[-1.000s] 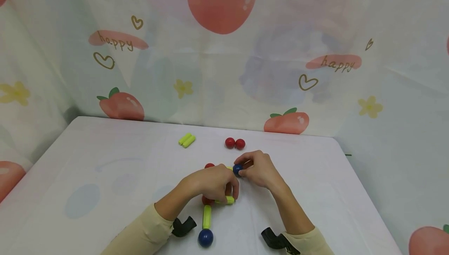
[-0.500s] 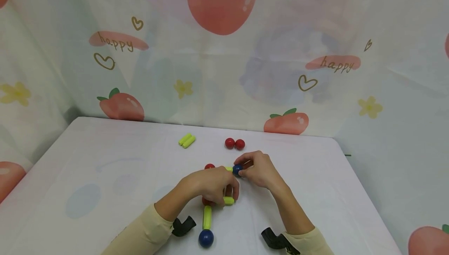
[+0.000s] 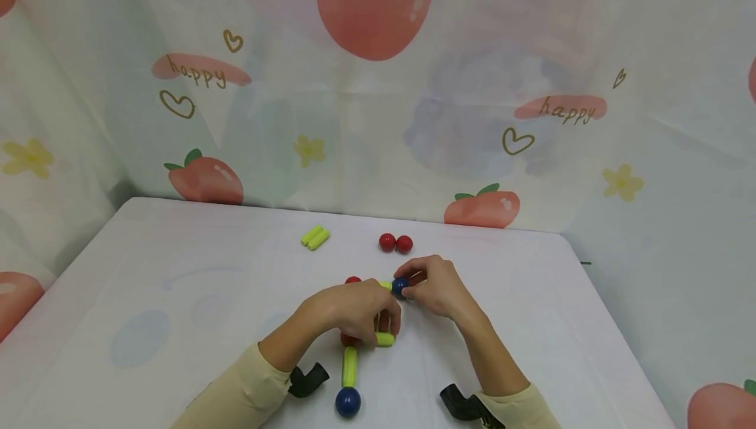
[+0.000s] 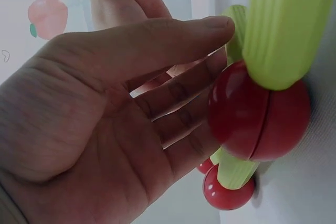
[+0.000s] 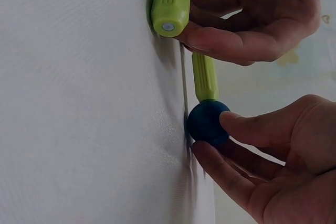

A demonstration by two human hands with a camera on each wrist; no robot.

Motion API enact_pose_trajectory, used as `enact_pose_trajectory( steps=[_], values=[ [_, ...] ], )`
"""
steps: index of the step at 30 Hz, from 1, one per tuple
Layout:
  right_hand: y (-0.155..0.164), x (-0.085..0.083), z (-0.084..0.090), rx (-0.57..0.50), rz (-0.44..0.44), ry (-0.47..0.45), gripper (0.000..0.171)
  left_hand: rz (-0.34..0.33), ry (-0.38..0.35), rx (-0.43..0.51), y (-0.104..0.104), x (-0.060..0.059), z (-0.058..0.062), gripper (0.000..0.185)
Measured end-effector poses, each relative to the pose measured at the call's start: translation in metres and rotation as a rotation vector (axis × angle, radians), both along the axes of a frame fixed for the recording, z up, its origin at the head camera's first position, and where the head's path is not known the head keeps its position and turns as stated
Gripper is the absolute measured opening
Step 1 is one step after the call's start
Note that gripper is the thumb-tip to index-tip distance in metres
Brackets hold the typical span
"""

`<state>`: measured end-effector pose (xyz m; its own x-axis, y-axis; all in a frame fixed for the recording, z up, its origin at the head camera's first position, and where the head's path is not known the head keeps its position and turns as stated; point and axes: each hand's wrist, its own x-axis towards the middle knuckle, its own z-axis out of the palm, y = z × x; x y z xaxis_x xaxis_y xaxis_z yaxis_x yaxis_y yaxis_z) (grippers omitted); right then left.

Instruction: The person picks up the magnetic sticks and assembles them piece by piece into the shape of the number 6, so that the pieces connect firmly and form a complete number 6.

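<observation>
A flat figure of yellow-green sticks and balls lies on the white table (image 3: 177, 271). My left hand (image 3: 386, 324) arches over its middle and holds a short green stick (image 3: 384, 339) beside a red ball (image 4: 257, 111). That stick's end (image 5: 170, 3) pokes out past the left hand's fingers (image 5: 247, 35). My right hand (image 3: 407, 288) pinches a blue ball (image 3: 399, 286) between thumb and forefinger. The blue ball (image 5: 207, 123) sits on the end of another green stick (image 5: 203, 77). A further stick (image 3: 350, 366) runs down to a second blue ball (image 3: 348, 401).
Two loose green sticks (image 3: 315, 237) and two red balls (image 3: 396, 243) lie towards the back of the table. Another red ball (image 3: 352, 280) shows just beyond my left hand. A printed cloth backdrop (image 3: 378, 88) rises behind. Black wrist mounts (image 3: 308, 380) sit near the front edge.
Both hands keep their places and grips. The short stick under my left hand has shifted very slightly to the left.
</observation>
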<state>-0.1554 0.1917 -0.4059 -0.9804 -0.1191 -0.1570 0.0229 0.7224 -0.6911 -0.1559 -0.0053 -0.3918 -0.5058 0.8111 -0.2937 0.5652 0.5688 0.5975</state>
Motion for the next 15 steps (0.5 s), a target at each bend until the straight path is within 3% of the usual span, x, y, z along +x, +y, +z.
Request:
enact_pose_trajectory(
  steps=[9, 15],
  values=[
    [0.001, 0.0, 0.001, 0.004, -0.001, 0.004, 0.022, 0.06, 0.014, 0.111, -0.014, -0.014, 0.007, 0.025],
    [0.0, -0.001, 0.001, 0.001, -0.007, 0.001, 0.023, 0.219, 0.117, 0.21, -0.028, -0.027, 0.006, 0.023]
  ],
)
